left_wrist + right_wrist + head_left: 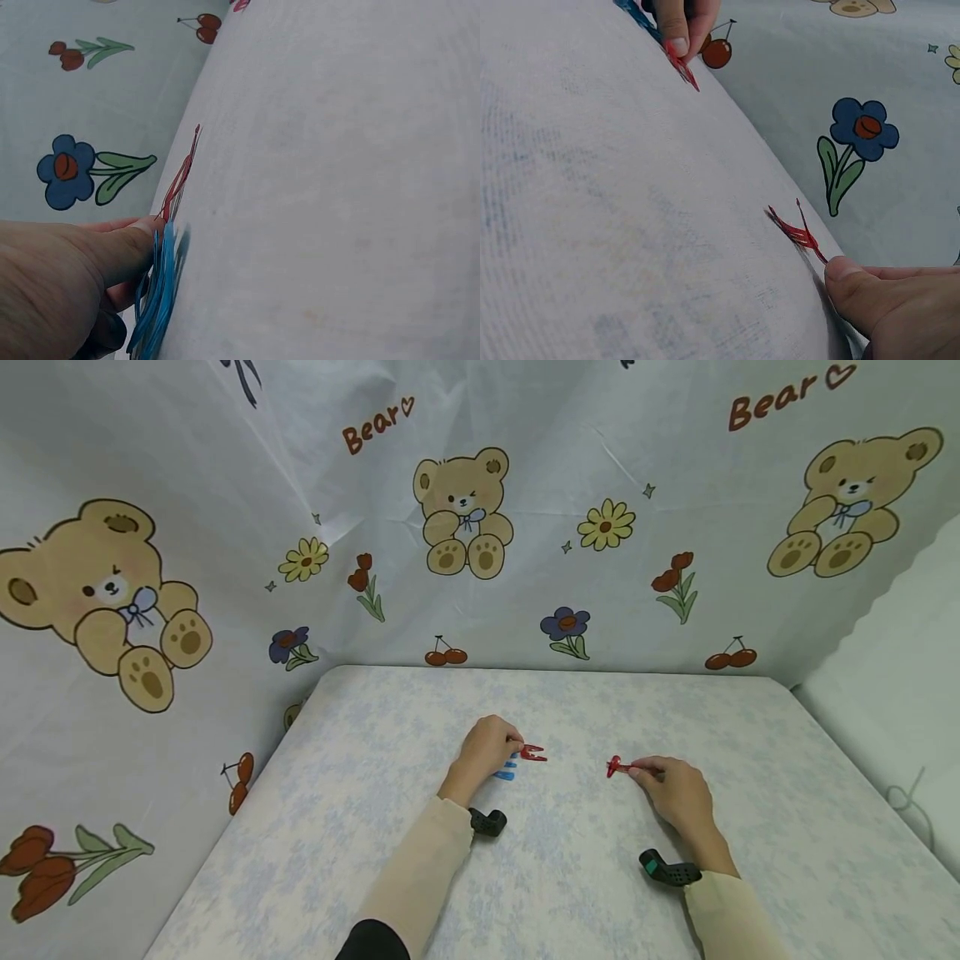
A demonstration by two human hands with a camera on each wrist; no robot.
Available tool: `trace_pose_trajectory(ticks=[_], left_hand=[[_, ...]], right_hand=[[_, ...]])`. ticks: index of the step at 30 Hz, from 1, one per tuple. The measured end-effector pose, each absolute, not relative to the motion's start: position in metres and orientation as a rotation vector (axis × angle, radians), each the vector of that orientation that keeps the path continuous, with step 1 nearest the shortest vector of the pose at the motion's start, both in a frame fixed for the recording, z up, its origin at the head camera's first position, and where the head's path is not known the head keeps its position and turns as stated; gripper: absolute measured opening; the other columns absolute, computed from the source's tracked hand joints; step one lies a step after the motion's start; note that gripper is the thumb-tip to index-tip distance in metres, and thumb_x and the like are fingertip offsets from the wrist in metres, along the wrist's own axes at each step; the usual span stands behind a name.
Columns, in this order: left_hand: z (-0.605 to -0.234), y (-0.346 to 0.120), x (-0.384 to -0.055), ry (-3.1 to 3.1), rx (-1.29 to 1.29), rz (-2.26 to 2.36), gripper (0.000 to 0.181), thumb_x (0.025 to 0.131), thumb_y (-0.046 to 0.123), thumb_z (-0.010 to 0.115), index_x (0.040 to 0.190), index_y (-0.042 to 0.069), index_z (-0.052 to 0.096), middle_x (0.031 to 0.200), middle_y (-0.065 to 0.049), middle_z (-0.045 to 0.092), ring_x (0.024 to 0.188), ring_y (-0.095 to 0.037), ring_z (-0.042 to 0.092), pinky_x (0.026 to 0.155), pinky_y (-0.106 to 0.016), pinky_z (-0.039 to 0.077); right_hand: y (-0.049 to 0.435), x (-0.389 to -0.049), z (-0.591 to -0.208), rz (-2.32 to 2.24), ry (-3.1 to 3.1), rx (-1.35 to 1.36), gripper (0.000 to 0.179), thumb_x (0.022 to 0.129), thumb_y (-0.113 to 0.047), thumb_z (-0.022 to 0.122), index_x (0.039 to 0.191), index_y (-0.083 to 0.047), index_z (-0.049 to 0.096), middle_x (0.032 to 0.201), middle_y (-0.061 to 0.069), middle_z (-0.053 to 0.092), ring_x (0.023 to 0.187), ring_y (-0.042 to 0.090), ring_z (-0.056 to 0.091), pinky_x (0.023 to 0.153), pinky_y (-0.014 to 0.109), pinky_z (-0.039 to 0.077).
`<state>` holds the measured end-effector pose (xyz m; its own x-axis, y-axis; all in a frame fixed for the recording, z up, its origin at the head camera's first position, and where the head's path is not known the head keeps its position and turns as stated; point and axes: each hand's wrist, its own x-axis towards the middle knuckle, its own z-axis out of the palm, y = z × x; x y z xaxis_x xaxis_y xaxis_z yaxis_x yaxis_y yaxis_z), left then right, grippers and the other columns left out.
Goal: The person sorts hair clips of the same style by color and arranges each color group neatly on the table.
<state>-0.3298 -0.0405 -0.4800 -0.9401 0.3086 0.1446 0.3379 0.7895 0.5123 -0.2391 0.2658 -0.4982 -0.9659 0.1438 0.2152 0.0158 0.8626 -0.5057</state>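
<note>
My left hand (486, 750) pinches the end of a small red forked piece (534, 752) between thumb and finger, just above the table. Several narrow blue strips (506, 772) lie side by side by its fingertips; in the left wrist view these blue strips (156, 300) run close under the thumb, and I cannot tell whether they are touched. To the right, my right hand (678, 789) pinches the thin end of another red piece (615, 767). In the right wrist view this red piece (799, 234) has thin prongs that spread away from the fingertips. The exact kind of these pieces is unclear.
A pale blue-and-white patterned table (570, 860) lies under both hands. Behind it and at the left hangs a white cloth (517, 618) printed with bears and flowers. At the right edge a thin cord (911, 802) hangs by a white surface.
</note>
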Motion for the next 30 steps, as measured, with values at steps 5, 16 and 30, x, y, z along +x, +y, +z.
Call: trace_pose_trajectory(ticks=[5, 16, 30], left_hand=[[-0.4791, -0.0400, -0.3293, -2.917, -0.528, -0.856, 0.012, 0.094, 0.031, 0.071, 0.091, 0.025, 0.082, 0.084, 0.010, 0.073, 0.073, -0.004, 0.062, 0.069, -0.024, 0.052], [-0.4739, -0.0409, -0.3267, -2.904, -0.527, -0.848, 0.011, 0.094, 0.029, 0.072, 0.089, 0.025, 0.081, 0.083, 0.010, 0.073, 0.074, -0.006, 0.062, 0.070, -0.026, 0.053], [-0.4748, -0.0401, -0.3260, -2.929, -0.509, -0.828, 0.012, 0.094, 0.031, 0.071, 0.090, 0.027, 0.081, 0.085, 0.010, 0.073, 0.077, -0.007, 0.063, 0.074, -0.028, 0.054]], right_hand=[[0.2664, -0.2373, -0.4963, 0.788, -2.780, -0.142, 0.027, 0.097, -0.033, 0.068, 0.113, -0.012, 0.075, 0.108, 0.016, 0.074, 0.095, 0.035, 0.067, 0.074, 0.049, 0.050], [0.2664, -0.2364, -0.4944, 0.862, -2.760, -0.163, 0.032, 0.097, -0.041, 0.066, 0.115, -0.015, 0.075, 0.113, 0.013, 0.074, 0.107, 0.039, 0.065, 0.084, 0.055, 0.050], [0.2617, -0.2351, -0.4932, 0.890, -2.735, -0.160, 0.034, 0.095, -0.041, 0.068, 0.115, -0.014, 0.077, 0.115, 0.017, 0.074, 0.113, 0.041, 0.064, 0.088, 0.057, 0.050]])
